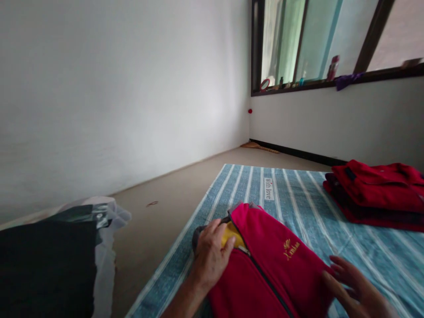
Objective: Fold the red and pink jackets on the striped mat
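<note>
A magenta-red zip jacket [265,269] with yellow embroidery and a yellow collar lining lies on a blue striped mat [298,194]. My left hand [212,254] rests flat on the jacket's collar, fingers stretched over the yellow part. At the garment's right edge my right hand [351,282] has its fingers spread and touches the cloth. Neither hand grips anything.
A folded stack of red clothes [377,194] sits on the mat at the right. A black bag with white plastic [56,256] lies on the floor at the left. White walls meet at a corner ahead; bottles and small items stand along the window sill [314,81].
</note>
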`<state>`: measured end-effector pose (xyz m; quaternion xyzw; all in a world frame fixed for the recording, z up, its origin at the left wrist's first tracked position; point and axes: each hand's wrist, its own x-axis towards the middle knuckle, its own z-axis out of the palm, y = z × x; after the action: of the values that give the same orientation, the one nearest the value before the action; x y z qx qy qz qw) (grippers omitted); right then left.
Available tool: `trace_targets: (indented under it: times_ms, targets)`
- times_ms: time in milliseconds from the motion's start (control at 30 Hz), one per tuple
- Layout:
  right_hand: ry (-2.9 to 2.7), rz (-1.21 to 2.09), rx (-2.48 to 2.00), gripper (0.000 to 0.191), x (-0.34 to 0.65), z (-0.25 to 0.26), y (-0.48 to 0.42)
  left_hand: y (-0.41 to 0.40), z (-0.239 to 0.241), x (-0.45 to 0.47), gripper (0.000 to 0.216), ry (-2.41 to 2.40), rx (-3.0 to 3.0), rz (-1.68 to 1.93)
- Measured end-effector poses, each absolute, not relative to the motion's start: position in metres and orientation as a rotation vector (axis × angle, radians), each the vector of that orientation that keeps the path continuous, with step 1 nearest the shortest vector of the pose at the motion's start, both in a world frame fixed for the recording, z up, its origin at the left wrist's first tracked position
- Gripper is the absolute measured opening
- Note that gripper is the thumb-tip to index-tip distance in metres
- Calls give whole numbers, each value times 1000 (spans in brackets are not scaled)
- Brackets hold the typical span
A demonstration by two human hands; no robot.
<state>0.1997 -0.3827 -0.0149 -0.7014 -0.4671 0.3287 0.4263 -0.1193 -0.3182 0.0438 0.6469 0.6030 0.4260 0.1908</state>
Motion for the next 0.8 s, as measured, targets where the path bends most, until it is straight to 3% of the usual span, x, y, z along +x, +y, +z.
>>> trace_targets:
  times_ms: [167,300,500,800]
  targets:
    - [-1806,256,-1488,45,163,18,-355,-317,36,-164,24,1901,1745,1201]
    - [-2134,314,-1524,49,150,-14,-344,-319,27,-168,27,1973,1662,1220]
    - [-2199,324,-1543,52,182,-56,-346,-316,26,-175,32,2050,1621,1087]
    - [-2283,169,-1609,43,82,67,-307,-300,41,-177,28,2241,1651,736]
